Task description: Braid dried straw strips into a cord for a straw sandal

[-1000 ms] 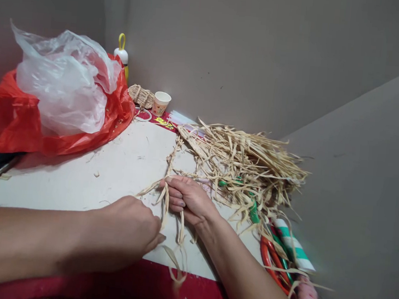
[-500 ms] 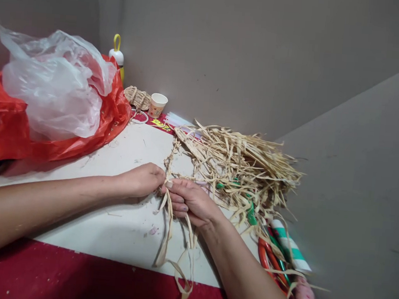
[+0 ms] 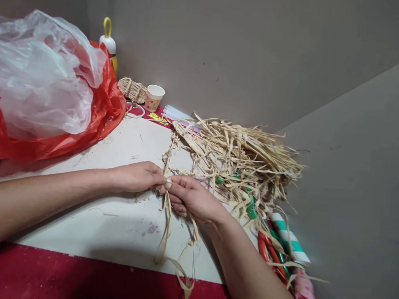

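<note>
Straw braid (image 3: 167, 163) stretches away from the left hand (image 3: 140, 178) and right hand (image 3: 193, 196), both pinching its near part; yellow marks (image 3: 157, 118) beyond are too small to read.

The strands (image 3: 168, 219) and straw (image 3: 245, 144) are pale tan; the board (image 3: 134, 139) is off-white with purplish smudges; the cloth (image 3: 35, 270) is deep red; one bag (image 3: 60, 145) is bright red, another bag (image 3: 48, 80) milky white; the bottle (image 3: 108, 45) is white and yellow; the cup (image 3: 153, 100) is white with an orange-red print; the roll (image 3: 289, 236) is banded white and teal; the wall (image 3: 246, 56) is grey.
</note>
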Motion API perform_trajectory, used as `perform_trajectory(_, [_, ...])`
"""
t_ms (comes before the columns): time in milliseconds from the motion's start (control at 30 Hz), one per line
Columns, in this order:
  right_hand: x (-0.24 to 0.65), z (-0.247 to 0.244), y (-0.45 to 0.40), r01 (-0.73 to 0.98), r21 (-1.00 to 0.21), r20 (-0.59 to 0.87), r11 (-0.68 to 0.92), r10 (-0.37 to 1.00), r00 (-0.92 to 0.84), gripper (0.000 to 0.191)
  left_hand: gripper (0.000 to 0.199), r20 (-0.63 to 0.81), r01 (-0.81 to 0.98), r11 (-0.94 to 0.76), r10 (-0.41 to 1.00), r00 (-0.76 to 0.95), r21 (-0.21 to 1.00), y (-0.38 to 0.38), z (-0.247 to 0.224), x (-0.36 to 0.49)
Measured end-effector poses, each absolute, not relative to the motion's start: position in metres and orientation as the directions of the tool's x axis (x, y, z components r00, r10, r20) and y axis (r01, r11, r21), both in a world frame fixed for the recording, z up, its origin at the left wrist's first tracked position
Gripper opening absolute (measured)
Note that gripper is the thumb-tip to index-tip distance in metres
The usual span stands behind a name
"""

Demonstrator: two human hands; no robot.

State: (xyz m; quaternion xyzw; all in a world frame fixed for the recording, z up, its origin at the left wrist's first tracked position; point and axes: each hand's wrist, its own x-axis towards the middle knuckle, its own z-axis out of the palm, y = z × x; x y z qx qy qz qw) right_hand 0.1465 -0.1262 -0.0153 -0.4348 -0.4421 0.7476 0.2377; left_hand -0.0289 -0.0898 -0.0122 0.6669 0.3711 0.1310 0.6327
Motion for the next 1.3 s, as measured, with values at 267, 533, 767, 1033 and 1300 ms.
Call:
perform_trajectory(267, [0.147, -0.011, -0.128, 0.35, -0.917, -0.339, -0.19, 0.834, -0.435, 0.028, 0.017, -0.422, 0.218, 0.393, 0.565, 0.709, 0.893, -0.09, -0.01, -0.03])
perform_trajectory(533, [0.145, 0.01, -0.134, 0.687, -0.72, -0.152, 0.098, 0.943, -0.295, 0.03, 0.02, -0.273, 0.279, 0.121, 0.746, 0.607, 0.953, -0.094, -0.019, -0.025])
perform_trajectory(767, [0.123, -0.002, -0.151, 0.514, -0.838, -0.346, -0.182, 0.906, -0.243, 0.03, 0.017, -0.272, 0.177, 0.207, 0.757, 0.594, 0.962, -0.097, -0.019, -0.024])
perform_trajectory(1033, [0.115, -0.001, -0.161, 0.949, -0.237, -0.005, 0.21, 0.976, -0.217, 0.029, 0.023, -0.343, 0.101, 0.366, 0.691, 0.636, 0.925, -0.098, -0.016, -0.025])
perform_trajectory(1300, [0.112, 0.0, -0.164, 0.961, -0.026, -0.006, 0.274, 0.962, -0.275, 0.025, 0.029, -0.383, 0.065, 0.439, 0.69, 0.614, 0.896, -0.1, -0.008, -0.023])
